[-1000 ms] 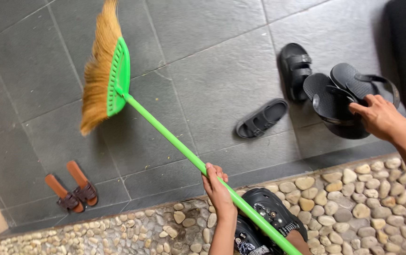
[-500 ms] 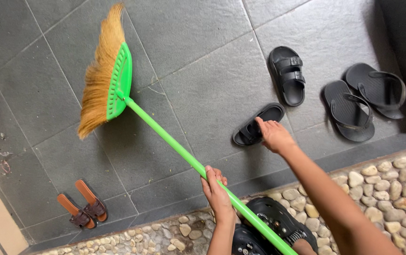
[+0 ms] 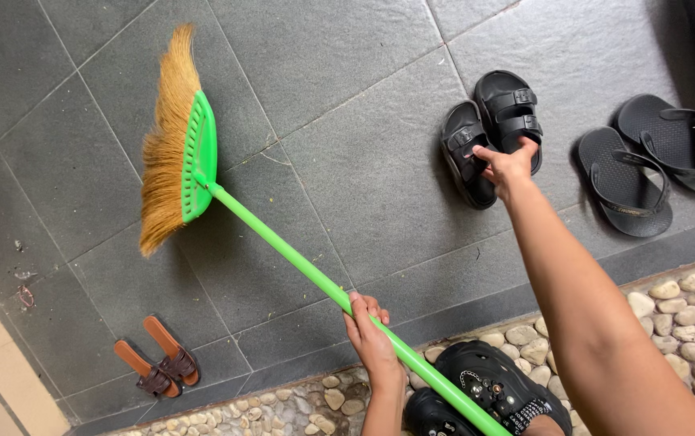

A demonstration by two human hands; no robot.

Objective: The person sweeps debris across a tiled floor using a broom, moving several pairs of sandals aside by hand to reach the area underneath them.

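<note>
black sandal (image 3: 467, 153) under right hand (image 3: 506, 165) fingertips, beside its pair (image 3: 510, 113)

Broom (image 3: 266, 242) slanting from upper left of the frame down to lower centre, bristle head up on the tiled floor (image 3: 347, 161). Strapped sandals (image 3: 493, 133) upper right of centre, flip-flops (image 3: 654, 161) further right. Small sandals (image 3: 157, 357) lower left. Pebble strip (image 3: 686, 307) along the bottom right.

Dark grey stone-tile floor (image 3: 347, 161) carries a pair of black strapped sandals (image 3: 493, 133), black flip-flops (image 3: 646, 165) beside them, and small brown sandals (image 3: 157, 367) well apart. A strip of pale pebbles (image 3: 686, 311) borders the tiles.
</note>
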